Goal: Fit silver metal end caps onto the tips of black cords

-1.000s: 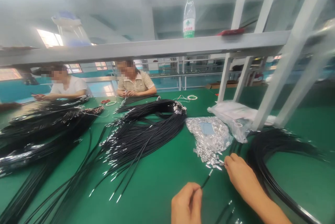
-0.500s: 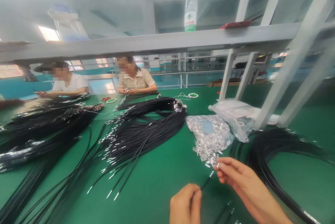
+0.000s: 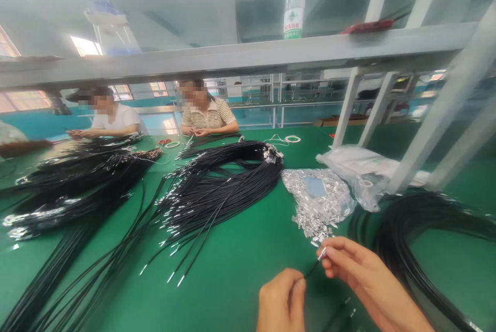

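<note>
My left hand [image 3: 282,298] pinches a thin black cable [image 3: 311,270] near its end, which points up to the right. My right hand [image 3: 354,270] is closed on a small silver metal sleeve [image 3: 322,253], held at the tip of that cable. Whether the sleeve sits over the tip or only against it, I cannot tell. Just beyond my right fingertips, loose silver sleeves [image 3: 315,226] spill from a clear plastic bag [image 3: 337,190]. More cable ends [image 3: 351,313] lie below my right wrist, partly hidden.
A bundle of black cables [image 3: 232,192] with silver tips lies mid-table; more cables [image 3: 77,187] are at left, and a coil [image 3: 399,234] at right. Grey shelf posts [image 3: 445,104] rise at right under a shelf [image 3: 232,58] with a bottle [image 3: 293,14]. Two people sit across the table.
The sleeve in my right hand has met the cable tip; before, a gap lay between them. The whole view has shifted slightly, with the table's contents appearing further right.
</note>
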The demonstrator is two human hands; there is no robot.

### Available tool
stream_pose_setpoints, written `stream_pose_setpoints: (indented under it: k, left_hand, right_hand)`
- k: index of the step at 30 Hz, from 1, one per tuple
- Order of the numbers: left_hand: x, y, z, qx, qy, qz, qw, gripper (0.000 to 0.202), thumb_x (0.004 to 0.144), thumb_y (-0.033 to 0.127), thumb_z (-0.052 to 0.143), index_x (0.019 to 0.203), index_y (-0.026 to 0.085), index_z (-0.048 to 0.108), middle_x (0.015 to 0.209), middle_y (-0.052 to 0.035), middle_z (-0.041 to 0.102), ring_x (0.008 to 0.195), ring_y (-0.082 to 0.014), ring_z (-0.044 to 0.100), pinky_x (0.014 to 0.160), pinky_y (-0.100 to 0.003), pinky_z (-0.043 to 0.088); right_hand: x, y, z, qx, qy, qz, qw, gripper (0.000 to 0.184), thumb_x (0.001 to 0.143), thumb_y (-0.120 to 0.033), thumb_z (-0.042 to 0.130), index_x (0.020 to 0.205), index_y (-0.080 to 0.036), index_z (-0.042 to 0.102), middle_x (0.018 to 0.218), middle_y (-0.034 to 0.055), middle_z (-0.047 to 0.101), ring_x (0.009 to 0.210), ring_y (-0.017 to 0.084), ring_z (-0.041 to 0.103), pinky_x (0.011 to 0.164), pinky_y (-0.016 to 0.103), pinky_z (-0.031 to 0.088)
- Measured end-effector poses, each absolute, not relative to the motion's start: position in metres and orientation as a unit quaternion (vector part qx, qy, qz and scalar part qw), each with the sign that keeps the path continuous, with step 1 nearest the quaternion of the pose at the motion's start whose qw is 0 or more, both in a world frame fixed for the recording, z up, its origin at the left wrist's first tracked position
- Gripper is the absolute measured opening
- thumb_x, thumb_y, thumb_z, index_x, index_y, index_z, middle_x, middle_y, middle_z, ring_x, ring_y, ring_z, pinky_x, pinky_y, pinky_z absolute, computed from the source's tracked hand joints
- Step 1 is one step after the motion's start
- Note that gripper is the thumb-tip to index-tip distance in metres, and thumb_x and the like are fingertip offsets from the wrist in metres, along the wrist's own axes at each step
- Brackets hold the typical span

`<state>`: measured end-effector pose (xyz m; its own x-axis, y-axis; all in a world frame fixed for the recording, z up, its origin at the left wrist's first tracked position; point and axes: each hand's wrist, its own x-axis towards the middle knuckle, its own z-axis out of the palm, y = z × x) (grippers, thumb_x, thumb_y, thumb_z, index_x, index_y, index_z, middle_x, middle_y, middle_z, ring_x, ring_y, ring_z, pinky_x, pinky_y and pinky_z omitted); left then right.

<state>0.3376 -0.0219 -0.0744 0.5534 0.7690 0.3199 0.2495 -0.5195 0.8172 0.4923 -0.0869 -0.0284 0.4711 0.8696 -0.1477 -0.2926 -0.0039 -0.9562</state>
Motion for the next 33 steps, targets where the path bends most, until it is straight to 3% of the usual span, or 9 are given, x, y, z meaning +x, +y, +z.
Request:
stream_pose_setpoints:
  k: [5,11,14,17,19,23,27,33]
  left_hand:
    - [0.337,-0.023,-0.072,0.796,0.311,0.349,0.384,0.029,0.091,0.027,0.042,0.079,0.018,0.067,0.068,-0.0039,0.066,0.061,-0.0147,0.056,0.061,-0.022,0.039]
    - [0.334,-0.024,-0.065,0.776,0.307,0.349,0.427,0.026,0.091,0.028,0.041,0.080,0.018,0.063,0.070,-0.0035,0.066,0.062,-0.0142,0.057,0.062,-0.022,0.040]
    - [0.333,-0.025,-0.063,0.750,0.321,0.343,0.466,0.022,0.091,0.031,0.044,0.089,0.018,0.061,0.065,-0.0005,0.061,0.057,-0.0129,0.054,0.057,-0.021,0.038]
    - [0.333,-0.026,-0.062,0.734,0.342,0.341,0.477,0.028,0.088,0.035,0.048,0.107,0.017,0.059,0.063,0.0029,0.051,0.053,-0.0117,0.047,0.052,-0.020,0.034]
    - [0.334,-0.028,-0.060,0.736,0.337,0.333,0.484,0.033,0.088,0.037,0.049,0.112,0.017,0.060,0.062,0.0036,0.048,0.052,-0.0113,0.044,0.051,-0.020,0.032]
    - [0.335,-0.031,-0.054,0.754,0.305,0.334,0.477,0.027,0.089,0.034,0.049,0.100,0.020,0.070,0.068,-0.0007,0.062,0.060,-0.0131,0.052,0.057,-0.021,0.038]
    - [0.334,-0.031,-0.050,0.770,0.268,0.343,0.465,0.026,0.091,0.031,0.049,0.090,0.022,0.073,0.079,-0.0022,0.070,0.072,-0.0156,0.060,0.068,-0.021,0.042]
    - [0.332,-0.028,-0.053,0.789,0.283,0.334,0.431,0.027,0.092,0.029,0.047,0.085,0.020,0.072,0.075,-0.0030,0.069,0.068,-0.0156,0.059,0.067,-0.021,0.042]
  right_hand:
    - [0.482,-0.083,-0.026,-0.570,-0.248,0.430,0.655,0.043,0.054,-0.048,0.085,0.076,-0.015,0.069,0.074,0.0060,0.065,0.066,0.017,0.057,0.062,0.027,0.050]
    - [0.467,-0.082,-0.034,-0.513,-0.259,0.519,0.633,0.032,0.066,-0.041,0.079,0.079,-0.014,0.067,0.078,0.0056,0.064,0.067,0.013,0.057,0.066,0.024,0.049]
    - [0.474,-0.084,-0.035,-0.526,-0.316,0.504,0.608,0.037,0.066,-0.043,0.077,0.086,-0.014,0.065,0.077,0.0048,0.063,0.064,0.014,0.058,0.062,0.027,0.049]
    - [0.505,-0.089,-0.039,-0.636,-0.321,0.367,0.598,0.047,0.062,-0.048,0.074,0.094,-0.016,0.063,0.085,0.0076,0.065,0.069,0.021,0.062,0.065,0.034,0.050]
    - [0.527,-0.091,-0.047,-0.726,-0.318,0.244,0.559,0.043,0.065,-0.051,0.066,0.090,-0.016,0.063,0.081,0.0078,0.065,0.071,0.024,0.062,0.069,0.038,0.050]
    - [0.540,-0.085,-0.069,-0.795,-0.428,0.109,0.416,0.025,0.079,-0.038,0.047,0.087,-0.018,0.062,0.084,0.0069,0.064,0.077,0.024,0.062,0.075,0.038,0.047]
    - [0.528,-0.073,-0.081,-0.829,-0.501,-0.013,0.248,0.018,0.087,-0.019,0.042,0.089,-0.016,0.059,0.088,0.0078,0.060,0.077,0.022,0.060,0.070,0.035,0.044]
    - [0.525,-0.066,-0.088,-0.816,-0.537,-0.088,0.193,0.020,0.085,-0.005,0.041,0.079,-0.014,0.059,0.084,0.0113,0.056,0.079,0.025,0.054,0.069,0.033,0.041]
